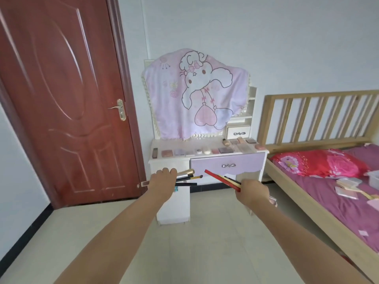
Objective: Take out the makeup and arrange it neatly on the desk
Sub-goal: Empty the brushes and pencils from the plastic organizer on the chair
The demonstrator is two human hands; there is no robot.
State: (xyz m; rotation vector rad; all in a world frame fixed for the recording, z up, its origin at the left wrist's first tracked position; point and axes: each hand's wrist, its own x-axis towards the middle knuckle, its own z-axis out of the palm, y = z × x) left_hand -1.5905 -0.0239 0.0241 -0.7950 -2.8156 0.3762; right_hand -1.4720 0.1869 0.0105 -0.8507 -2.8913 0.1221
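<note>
Head view: the left hand [164, 179] is curled shut around a bundle of slim brushes [187, 176], one with a gold ferrule; the right hand [253, 191] is clenched on thin red-handled brushes [222, 180]. Both bundles should be carried level and laid parallel on the white desk [174, 144], beside the row of flat glossy compacts [196, 151]. More makeup is left on the bed [328, 201].

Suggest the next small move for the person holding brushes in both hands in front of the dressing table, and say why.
Probably step closer and lay the brushes on the bare left part of the white dressing table top. The left hand grips a gold-handled brush bundle, the right hand grips red-handled brushes, and both are short of the table, where a row of compacts already lies.
</note>
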